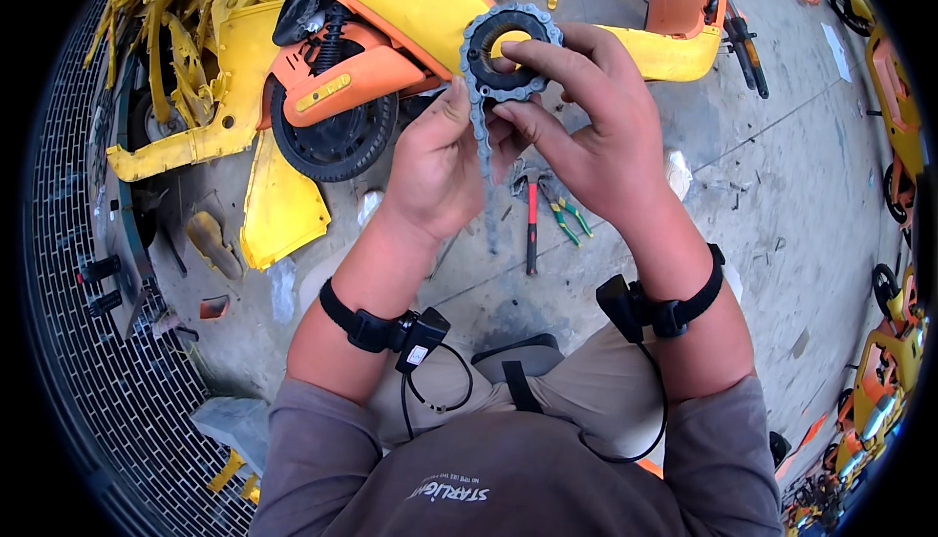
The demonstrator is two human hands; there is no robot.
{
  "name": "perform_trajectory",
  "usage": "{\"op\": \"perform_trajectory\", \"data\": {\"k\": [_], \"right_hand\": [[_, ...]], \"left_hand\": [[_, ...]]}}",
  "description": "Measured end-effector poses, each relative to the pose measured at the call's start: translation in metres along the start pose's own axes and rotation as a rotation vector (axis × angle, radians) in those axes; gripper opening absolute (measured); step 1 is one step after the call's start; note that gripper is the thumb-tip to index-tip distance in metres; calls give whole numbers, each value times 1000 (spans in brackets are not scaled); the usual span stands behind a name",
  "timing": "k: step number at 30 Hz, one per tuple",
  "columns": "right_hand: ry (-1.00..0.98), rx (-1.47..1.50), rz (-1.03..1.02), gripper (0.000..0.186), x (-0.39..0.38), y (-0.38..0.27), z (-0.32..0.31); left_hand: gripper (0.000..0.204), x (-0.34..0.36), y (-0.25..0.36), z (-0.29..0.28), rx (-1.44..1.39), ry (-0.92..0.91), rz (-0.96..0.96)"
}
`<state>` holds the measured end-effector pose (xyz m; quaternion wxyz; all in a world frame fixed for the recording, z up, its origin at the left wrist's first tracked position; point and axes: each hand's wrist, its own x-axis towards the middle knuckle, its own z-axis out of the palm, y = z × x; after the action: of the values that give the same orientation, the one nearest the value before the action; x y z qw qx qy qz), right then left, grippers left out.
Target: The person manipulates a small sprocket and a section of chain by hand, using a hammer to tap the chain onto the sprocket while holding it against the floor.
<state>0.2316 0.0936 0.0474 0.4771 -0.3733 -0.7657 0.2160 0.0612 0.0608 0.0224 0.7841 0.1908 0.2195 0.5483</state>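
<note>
A grey roller chain (468, 66) is wrapped around a black ring (532, 27), and its loose end hangs down below. My right hand (601, 112) grips the ring from the right, with the index finger reaching over its central hole and the thumb under its lower edge. From the left, my left hand (435, 161) is closed at the hanging stretch of chain, its thumb beside the links. Some of its fingers are hidden behind the chain. Both hands are raised above the floor, over a red-handled hammer (532, 224) and green-handled pliers (564, 213).
Ahead lies a yellow-and-orange scooter body (410, 0) with a black wheel (332, 141). Yellow panels (278, 200) are piled at the left. A black-and-orange long-handled tool (747, 53) rests at the far right. More scooters (889, 97) line the right edge.
</note>
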Motion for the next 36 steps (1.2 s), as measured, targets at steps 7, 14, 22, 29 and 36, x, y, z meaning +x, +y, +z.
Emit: {"op": "perform_trajectory", "data": {"k": [7,14,22,29,36], "right_hand": [[9,-2,3,45,0,0,0],[11,26,22,43,0,-1,1],[-7,86,65,40,-1,-2,1],[-100,361,338,33,-6,3,9],[-240,751,746,31,-4,-4,9]], "left_hand": [[46,1,-1,0,-2,-23,-2],[46,1,-2,1,2,-32,-3],[47,1,1,-8,81,-100,55],[34,1,1,9,239,183,220],[30,-6,15,11,630,393,246]]}}
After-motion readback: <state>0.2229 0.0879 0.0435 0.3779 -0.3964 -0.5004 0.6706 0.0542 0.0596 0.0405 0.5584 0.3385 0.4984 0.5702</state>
